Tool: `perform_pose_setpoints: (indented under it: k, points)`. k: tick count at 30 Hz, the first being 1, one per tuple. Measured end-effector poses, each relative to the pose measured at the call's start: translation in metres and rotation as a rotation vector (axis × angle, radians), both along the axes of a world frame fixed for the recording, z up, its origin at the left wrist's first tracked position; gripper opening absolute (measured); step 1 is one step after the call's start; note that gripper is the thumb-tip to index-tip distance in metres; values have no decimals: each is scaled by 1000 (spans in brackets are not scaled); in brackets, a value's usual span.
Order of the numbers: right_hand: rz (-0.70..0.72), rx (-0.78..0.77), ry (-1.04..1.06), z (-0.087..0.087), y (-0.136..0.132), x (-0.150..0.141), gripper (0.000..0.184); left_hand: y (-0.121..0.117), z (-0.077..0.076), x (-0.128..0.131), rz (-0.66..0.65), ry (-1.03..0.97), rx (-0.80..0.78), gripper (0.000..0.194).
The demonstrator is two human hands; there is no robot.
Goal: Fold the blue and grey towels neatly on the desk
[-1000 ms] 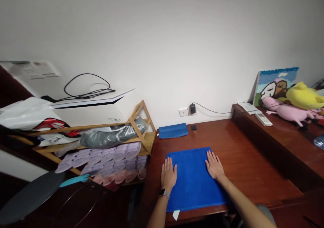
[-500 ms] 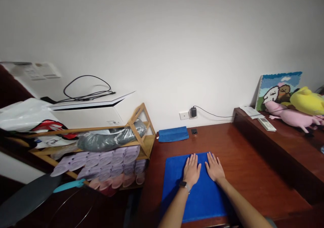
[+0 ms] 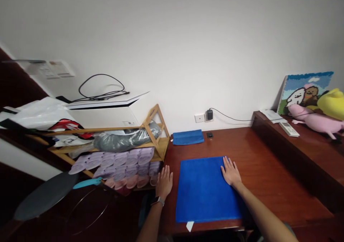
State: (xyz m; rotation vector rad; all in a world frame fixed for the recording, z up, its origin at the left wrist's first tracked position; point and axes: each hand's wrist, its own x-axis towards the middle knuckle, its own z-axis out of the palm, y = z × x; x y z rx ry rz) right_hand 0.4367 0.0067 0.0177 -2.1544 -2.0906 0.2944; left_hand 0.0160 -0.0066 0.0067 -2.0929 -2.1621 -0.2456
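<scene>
A blue cloth (image 3: 205, 190) lies spread out on the brown wooden desk, with a white tag at its near edge. My right hand (image 3: 231, 172) rests flat on the cloth's far right corner, fingers stretched out. Left of the cloth, my left hand (image 3: 164, 183) is at the desk's left edge with its fingers extended, apart from the cloth and holding nothing. A watch is on the left wrist. Farther back, close to the wall, lies a folded blue cloth (image 3: 188, 137).
A wooden rack (image 3: 161, 147) with several slippers and a white box (image 3: 107, 114) stands left of the desk. A plugged-in charger (image 3: 210, 114) trails a black cable to the right. A remote control (image 3: 289, 129) and a pink plush toy (image 3: 314, 119) sit on the raised right ledge.
My left hand has left the cloth and moved left to the desk's edge. My right hand stays on the cloth's right corner. The view has shifted slightly.
</scene>
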Motion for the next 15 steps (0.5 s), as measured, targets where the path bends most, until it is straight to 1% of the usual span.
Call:
perform_pose_setpoints:
  k: [2, 6, 9, 12, 14, 15]
  points:
    - [-3, -9, -22, -1, -1, -1, 71, -7, -6, -11, -3, -16, 39, 60]
    - [5, -29, -57, 1, -1, 1, 71, -8, -10, -7, -8, -78, 104, 58]
    - [4, -65, -90, 13, 4, 6, 69, -7, -9, -4, -10, -106, 125, 56]
    - [-58, -82, -117, 31, 3, 3, 68, -6, -9, -5, -6, -116, 130, 55]
    - [-101, -26, -122, 38, -10, -11, 66, -6, -9, -5, -5, -126, 137, 55]
    - [-98, 18, -120, 38, -22, -21, 65, -6, -9, -5, -5, -131, 142, 55]
